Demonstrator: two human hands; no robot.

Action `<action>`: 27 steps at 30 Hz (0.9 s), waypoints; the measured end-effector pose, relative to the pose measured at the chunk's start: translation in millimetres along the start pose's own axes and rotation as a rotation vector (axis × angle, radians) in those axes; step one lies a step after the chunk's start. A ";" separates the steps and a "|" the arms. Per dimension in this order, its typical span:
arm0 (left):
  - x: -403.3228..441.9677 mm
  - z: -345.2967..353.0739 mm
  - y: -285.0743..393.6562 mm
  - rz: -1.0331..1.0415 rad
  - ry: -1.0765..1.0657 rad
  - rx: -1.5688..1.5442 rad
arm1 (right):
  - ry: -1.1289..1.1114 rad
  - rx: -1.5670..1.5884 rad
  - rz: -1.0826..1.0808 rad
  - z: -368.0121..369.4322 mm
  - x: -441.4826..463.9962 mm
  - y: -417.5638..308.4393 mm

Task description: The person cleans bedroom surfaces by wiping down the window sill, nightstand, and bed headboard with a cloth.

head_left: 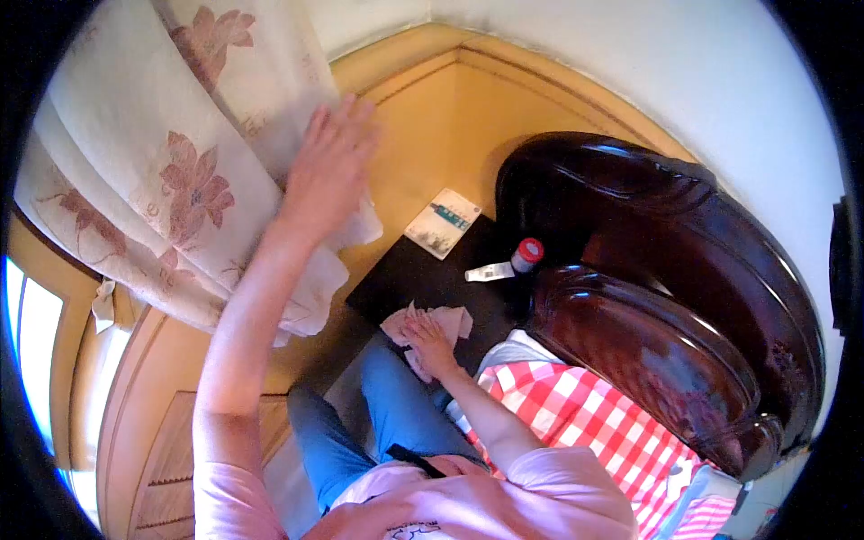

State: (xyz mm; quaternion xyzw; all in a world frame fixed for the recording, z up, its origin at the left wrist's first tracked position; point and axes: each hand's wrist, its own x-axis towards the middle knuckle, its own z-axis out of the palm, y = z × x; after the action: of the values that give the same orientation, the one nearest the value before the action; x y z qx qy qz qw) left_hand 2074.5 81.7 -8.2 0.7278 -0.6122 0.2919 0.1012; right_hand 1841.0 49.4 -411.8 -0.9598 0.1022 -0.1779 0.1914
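Nearest, at 6 o'clock from the cloth, are the person's blue trousers [391,405]. The right hand [434,349] lies on a crumpled pink cloth [456,320], palm down with the fingers spread, pressing rather than gripping. The cloth rests on the near part of a small dark table [387,286], covering only a piece of its top.

At 4 o'clock from the cloth is a red and white checked cover [576,396]. Farther over the table, a white tube [489,272] lies at about 1:30, its end close by a red-lidded jar [529,254] at 2 o'clock. A pale book [443,223] lies at 12, by the table's far edge.

The left hand [335,171] is raised at 11 o'clock, open and blurred, in front of the flowered curtain [198,189]; whether it touches the fabric, I cannot tell. A dark, glossy headboard [666,216] fills 2 to 4 o'clock, and yellow panelling [418,126] stands behind the book. How much is done or left cannot be judged from this view.
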 end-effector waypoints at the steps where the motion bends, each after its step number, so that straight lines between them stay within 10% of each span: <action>1: 5.1 0.1 -8.7 -0.051 0.002 0.032 | 0.045 0.029 0.000 0.8 0.9 -0.8; 12: 8.3 -2.9 -24.5 -0.178 -0.099 0.137 | 0.204 0.007 0.249 17.3 34.1 9.3; 18: 19.9 -19.0 -26.2 -0.253 -0.167 -0.025 | -0.086 0.164 0.372 -12.8 89.2 35.0; 24: 24.0 -35.4 -25.9 -0.229 -0.324 -0.099 | 0.649 0.082 0.497 -329.3 144.5 -6.0; 27: 52.7 -50.9 -16.6 -0.277 -0.478 -0.137 | 1.135 0.661 0.518 -480.8 123.4 31.6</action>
State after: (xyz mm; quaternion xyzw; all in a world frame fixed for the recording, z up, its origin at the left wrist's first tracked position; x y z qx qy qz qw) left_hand 2079.1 67.4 65.4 0.8441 -0.5319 0.0534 0.0418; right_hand 1766.9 -171.0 27.9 -0.5551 0.3519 -0.6216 0.4262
